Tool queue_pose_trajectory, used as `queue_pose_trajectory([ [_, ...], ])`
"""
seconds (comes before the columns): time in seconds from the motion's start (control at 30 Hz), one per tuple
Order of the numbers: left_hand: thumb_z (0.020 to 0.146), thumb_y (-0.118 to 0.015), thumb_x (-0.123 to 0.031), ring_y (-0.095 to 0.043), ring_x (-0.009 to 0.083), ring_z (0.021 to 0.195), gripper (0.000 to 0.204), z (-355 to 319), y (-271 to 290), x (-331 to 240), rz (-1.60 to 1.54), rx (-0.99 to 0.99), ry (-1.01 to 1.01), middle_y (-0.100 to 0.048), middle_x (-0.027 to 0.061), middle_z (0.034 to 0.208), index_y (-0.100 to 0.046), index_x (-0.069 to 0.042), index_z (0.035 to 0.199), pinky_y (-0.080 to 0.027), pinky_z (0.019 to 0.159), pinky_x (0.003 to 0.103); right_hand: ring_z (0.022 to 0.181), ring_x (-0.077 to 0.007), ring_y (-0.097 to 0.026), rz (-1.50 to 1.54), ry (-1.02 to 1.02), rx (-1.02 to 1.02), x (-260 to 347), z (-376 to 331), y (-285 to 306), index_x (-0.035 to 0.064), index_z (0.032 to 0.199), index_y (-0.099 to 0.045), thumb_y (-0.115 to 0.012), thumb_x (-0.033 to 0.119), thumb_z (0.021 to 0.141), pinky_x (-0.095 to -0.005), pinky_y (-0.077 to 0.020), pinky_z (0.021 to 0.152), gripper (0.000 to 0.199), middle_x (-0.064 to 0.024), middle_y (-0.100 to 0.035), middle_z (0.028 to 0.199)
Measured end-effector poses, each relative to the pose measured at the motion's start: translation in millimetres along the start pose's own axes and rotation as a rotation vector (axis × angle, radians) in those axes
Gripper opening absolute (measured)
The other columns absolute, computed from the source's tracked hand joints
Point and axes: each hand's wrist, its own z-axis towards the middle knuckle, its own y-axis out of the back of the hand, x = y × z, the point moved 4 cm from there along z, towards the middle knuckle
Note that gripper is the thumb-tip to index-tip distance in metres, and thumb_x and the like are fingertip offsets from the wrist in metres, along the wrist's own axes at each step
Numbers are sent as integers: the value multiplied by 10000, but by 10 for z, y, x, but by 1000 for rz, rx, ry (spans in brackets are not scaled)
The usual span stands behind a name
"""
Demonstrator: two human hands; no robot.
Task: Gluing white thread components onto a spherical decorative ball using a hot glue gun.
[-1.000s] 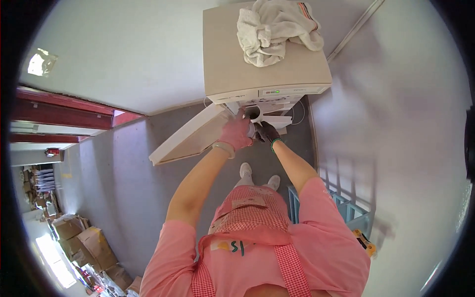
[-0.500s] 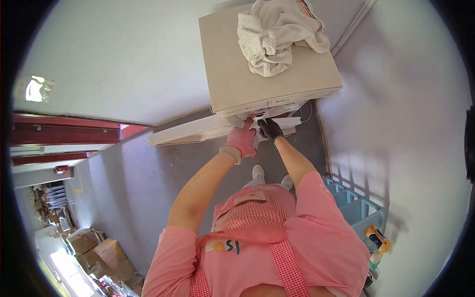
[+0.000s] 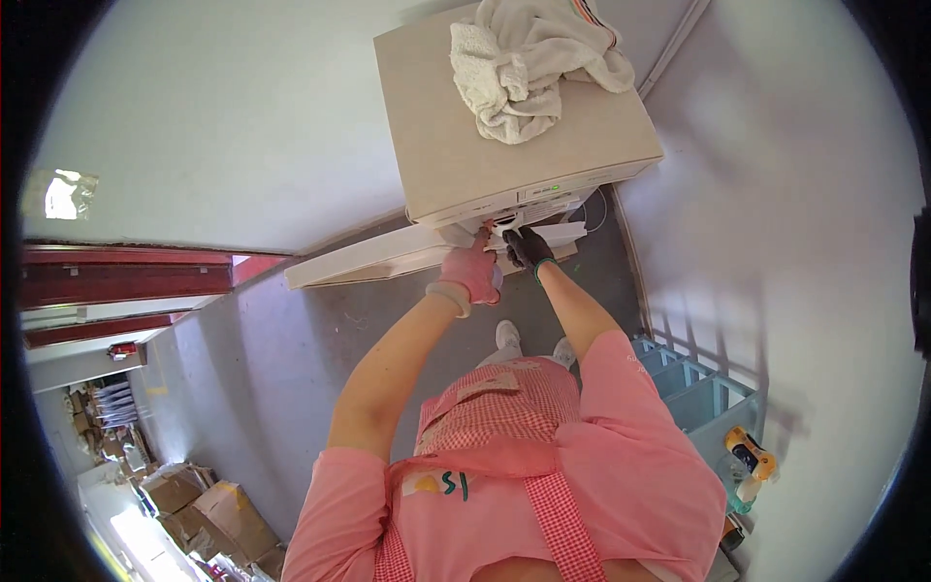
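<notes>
In front of me stands a boxy beige appliance [image 3: 514,175] with a control strip and a small green light along its front edge. My left hand [image 3: 470,270], in a pink glove, reaches to its front, just under that strip. The index finger is stretched out toward the opening there; the other fingers are partly hidden. Close beside it, my right hand [image 3: 527,249] wears a dark glove with a green cuff. Its fingers are bent at a small white part [image 3: 504,222] on the appliance's front, and I cannot make out exactly what they grip.
A crumpled whitish towel [image 3: 524,78] lies on the appliance. Long pale boards [image 3: 364,260] rest on the floor beneath its front. To my right are a blue-grey rack [image 3: 703,400] and a yellow-and-black tool [image 3: 750,453]. Cardboard boxes [image 3: 228,514] are piled at the lower left.
The view has shifted slightly, so the appliance and towel sit a little further left and higher. Both hands stay at the appliance's front with hardly any change in pose.
</notes>
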Motion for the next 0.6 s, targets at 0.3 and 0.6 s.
queue_pose_trajectory([
  [0.3,611,-842,-408,-702,367,1089,768,-15,-7,7,-49,-7,11,-144,172,1705,-683,-91,1293,-563,944,456,573,-136,-602,-42,-14,-22,53,-69,4,105,1152,-617,-658,374,974,-321,-481,512,325,-49,-638,719],
  [0.6,609,-848,-415,-689,374,1122,792,32,-55,27,-20,-25,7,-154,191,1699,-676,-95,1312,-560,945,461,599,-155,-618,-95,-12,4,5,4,13,106,1182,-583,-697,266,950,-334,-486,513,304,-63,-656,783],
])
